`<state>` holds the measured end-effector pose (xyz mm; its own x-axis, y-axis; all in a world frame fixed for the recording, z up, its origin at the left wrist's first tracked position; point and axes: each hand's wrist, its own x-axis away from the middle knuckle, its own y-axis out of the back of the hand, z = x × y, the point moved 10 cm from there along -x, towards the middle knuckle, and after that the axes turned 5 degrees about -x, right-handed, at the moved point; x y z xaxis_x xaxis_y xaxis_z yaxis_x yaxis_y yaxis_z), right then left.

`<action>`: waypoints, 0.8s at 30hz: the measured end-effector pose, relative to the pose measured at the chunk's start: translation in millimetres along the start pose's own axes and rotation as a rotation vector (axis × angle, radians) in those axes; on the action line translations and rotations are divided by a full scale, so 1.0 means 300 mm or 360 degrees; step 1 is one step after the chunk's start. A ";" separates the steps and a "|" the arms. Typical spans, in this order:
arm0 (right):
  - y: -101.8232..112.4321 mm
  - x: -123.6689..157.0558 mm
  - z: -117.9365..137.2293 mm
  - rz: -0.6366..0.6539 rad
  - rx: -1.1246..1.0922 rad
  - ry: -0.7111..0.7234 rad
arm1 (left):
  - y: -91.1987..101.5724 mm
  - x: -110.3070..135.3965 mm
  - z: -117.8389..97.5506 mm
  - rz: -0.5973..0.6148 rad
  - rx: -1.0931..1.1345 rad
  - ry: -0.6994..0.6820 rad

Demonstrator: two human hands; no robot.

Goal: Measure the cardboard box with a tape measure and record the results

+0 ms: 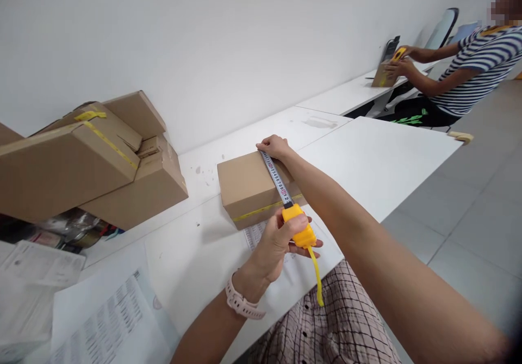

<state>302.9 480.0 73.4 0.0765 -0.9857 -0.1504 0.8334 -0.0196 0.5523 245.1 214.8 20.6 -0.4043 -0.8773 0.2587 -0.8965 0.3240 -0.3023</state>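
A small brown cardboard box with a yellow strip along its side stands on the white table in front of me. My left hand, with a pale watch band at the wrist, is closed round the yellow case of a tape measure just off the box's near side. A yellow strap hangs from the case. The pulled-out blade lies across the box's top. At the far edge of the box, my right hand pinches the blade's end; its fingertips are partly hidden.
Larger cardboard boxes are piled at the left. Printed sheets lie at the lower left, and another paper is partly under the small box. At the far right, a person in a striped shirt holds a yellow tape measure at another box.
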 end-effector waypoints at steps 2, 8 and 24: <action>-0.002 -0.002 -0.016 0.0024 -0.0019 -0.0036 | -0.003 0.002 -0.006 0.0012 0.0003 -0.0007; -0.013 0.034 -0.041 0.0051 -0.0237 -0.0088 | -0.006 -0.010 -0.019 0.0008 0.0014 -0.0046; 0.340 0.435 -0.301 -0.0196 -0.0011 -0.0239 | 0.495 0.276 -0.097 -0.0945 -0.0514 -0.0519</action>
<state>447.2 364.6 36.1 -0.1084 -0.9898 -0.0920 0.8354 -0.1409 0.5313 73.2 200.7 23.7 0.1932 -0.9811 -0.0059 -0.9761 -0.1928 0.1004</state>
